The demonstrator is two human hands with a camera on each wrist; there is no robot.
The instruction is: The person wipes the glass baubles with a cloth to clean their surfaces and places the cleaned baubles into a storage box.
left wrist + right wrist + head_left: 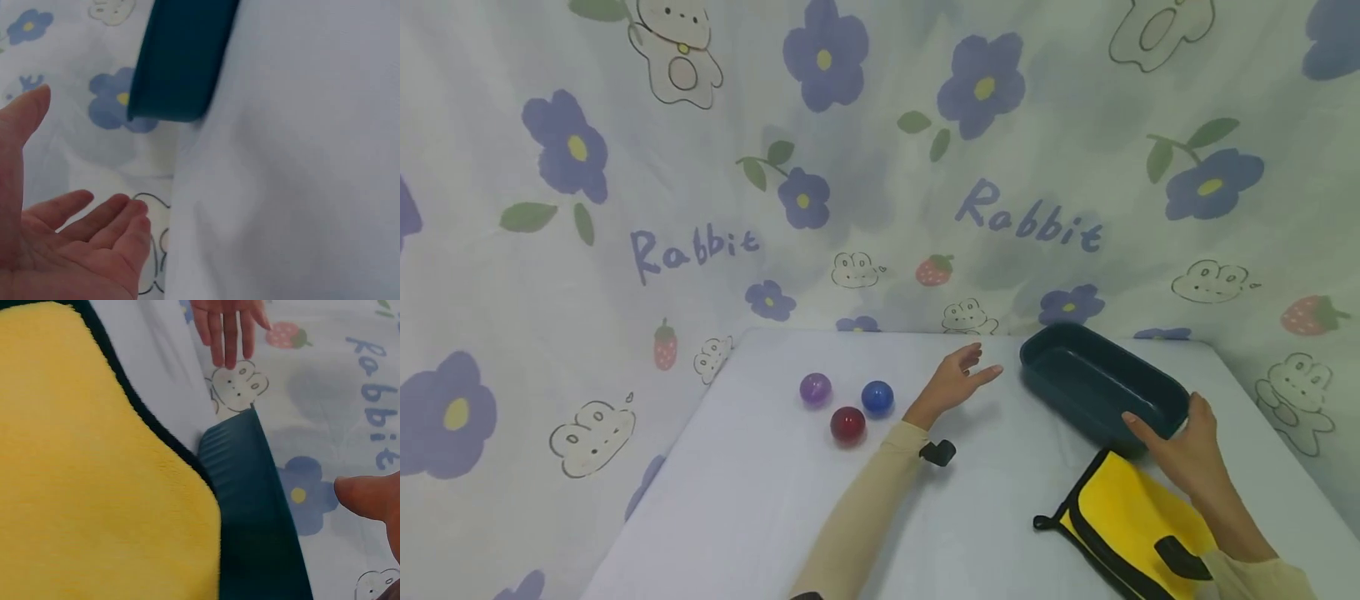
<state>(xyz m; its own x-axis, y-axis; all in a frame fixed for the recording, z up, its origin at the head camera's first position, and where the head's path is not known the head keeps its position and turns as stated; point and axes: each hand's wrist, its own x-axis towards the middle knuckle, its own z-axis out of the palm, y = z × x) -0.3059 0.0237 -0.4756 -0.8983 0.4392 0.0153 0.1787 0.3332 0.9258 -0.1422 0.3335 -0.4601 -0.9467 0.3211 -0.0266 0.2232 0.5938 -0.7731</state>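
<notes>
A dark teal rectangular dish [1093, 379] with rounded corners sits at the right of the table. My right hand [1187, 446] is at its near right end, thumb and fingers spread about the corner. In the right wrist view the thumb [369, 497] stands straight and apart from the dish's rim. My left hand [955, 379] hovers left of the dish, palm toward it, holding nothing. The left wrist view shows its fingers [103, 225] loosely extended, with the dish [178, 62] beyond them. Beneath my right forearm lies a yellow cloth item [1138, 508] with black edging.
Three shiny balls, purple [816, 390], blue [877, 398] and dark red [847, 426], are grouped left of my left arm. A white cloth covers the table [737, 500]. Behind it hangs a curtain [880, 167] printed with flowers and rabbits.
</notes>
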